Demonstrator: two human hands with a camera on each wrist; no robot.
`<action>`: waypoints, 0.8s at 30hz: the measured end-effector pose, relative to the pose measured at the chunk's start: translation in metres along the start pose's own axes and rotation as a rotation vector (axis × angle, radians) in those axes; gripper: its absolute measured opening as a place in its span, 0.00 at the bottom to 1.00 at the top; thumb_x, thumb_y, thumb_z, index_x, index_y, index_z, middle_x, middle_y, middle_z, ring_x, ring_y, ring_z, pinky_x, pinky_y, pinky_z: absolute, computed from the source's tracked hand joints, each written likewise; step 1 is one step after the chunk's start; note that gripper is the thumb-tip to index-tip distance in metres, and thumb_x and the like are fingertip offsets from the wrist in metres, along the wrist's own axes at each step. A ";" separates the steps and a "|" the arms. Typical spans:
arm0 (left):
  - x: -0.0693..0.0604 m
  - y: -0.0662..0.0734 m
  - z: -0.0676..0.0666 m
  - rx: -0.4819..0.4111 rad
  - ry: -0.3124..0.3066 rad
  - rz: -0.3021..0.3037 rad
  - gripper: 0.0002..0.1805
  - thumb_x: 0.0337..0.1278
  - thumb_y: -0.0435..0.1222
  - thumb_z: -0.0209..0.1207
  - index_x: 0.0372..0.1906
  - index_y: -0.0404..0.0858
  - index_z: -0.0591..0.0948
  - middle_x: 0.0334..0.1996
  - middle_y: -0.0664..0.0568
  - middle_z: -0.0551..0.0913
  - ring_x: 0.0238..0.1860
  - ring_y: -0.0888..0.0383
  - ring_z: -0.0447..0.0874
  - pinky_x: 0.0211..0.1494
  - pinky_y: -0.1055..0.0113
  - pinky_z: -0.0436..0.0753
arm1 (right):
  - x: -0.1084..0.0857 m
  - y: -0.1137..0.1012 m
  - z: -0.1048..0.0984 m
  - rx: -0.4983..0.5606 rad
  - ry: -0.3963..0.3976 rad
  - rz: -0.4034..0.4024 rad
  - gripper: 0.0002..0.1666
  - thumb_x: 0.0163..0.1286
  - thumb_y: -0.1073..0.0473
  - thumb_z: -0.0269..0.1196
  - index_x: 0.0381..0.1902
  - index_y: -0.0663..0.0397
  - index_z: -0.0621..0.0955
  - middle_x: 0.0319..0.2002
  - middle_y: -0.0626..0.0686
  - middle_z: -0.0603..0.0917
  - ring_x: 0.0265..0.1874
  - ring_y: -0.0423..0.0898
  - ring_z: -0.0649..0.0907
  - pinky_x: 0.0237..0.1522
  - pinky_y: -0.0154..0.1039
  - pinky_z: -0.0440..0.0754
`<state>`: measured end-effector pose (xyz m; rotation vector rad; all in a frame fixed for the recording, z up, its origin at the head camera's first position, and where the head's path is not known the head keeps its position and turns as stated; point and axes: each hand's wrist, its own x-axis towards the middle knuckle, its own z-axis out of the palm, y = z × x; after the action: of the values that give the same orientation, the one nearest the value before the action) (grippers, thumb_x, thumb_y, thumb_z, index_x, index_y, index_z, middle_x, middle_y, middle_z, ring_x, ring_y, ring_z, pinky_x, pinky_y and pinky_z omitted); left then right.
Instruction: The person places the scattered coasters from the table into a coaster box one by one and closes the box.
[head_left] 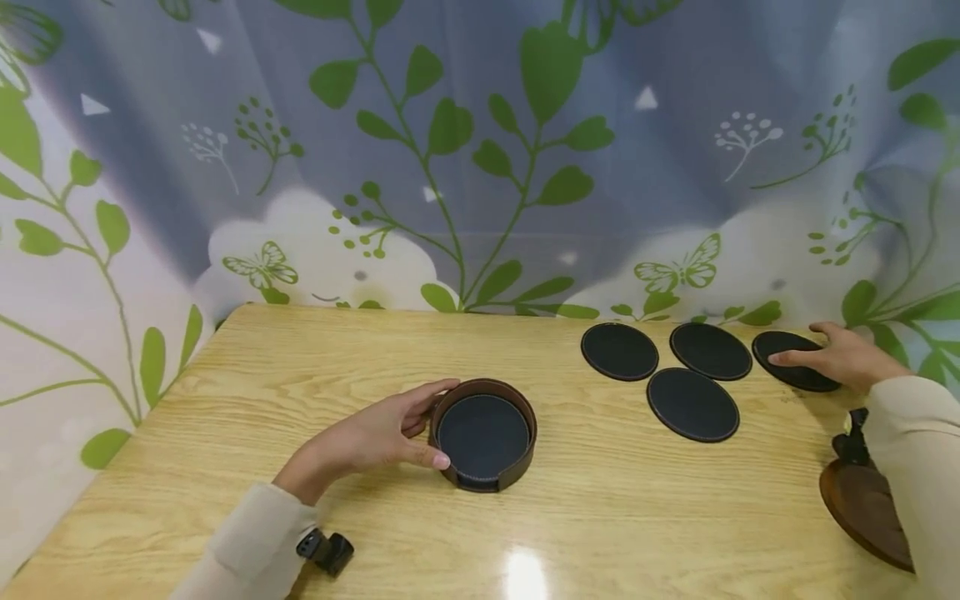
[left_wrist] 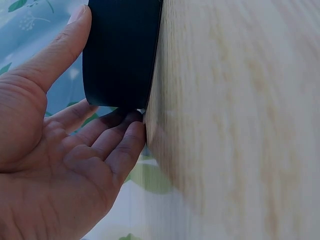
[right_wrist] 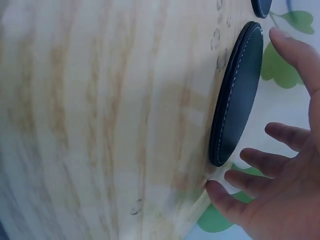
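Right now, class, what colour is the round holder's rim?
Brown; the holder's rim shows best from the head.

both arms (head_left: 251, 537) extend forward, well apart, the left grip (head_left: 375, 433) curved, the right grip (head_left: 843, 357) spread.

I see the holder (head_left: 517, 473) on the surface (head_left: 315, 358), a coaster (head_left: 483, 437) in it. Right of the holder and farther back lie three coasters (head_left: 710, 351) in a row, another (head_left: 692, 405) just before them; well right, nearer the front, a disc (head_left: 862, 510); behind, a curtain (head_left: 487, 208).

Round black coasters (head_left: 693, 405) lie flat right of a brown cylindrical holder (head_left: 517, 470).
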<state>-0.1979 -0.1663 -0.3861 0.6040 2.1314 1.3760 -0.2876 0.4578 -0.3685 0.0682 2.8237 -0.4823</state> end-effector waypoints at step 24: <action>0.001 0.001 -0.001 0.007 -0.005 -0.009 0.57 0.60 0.38 0.74 0.86 0.43 0.51 0.85 0.39 0.53 0.85 0.40 0.49 0.84 0.43 0.59 | 0.011 -0.006 0.003 -0.067 0.001 -0.036 0.71 0.72 0.31 0.63 0.75 0.89 0.44 0.68 0.92 0.51 0.63 0.89 0.62 0.60 0.80 0.70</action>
<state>-0.1993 -0.1664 -0.3851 0.5998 2.1333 1.3616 -0.2977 0.4516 -0.3722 0.0038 2.8433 -0.3949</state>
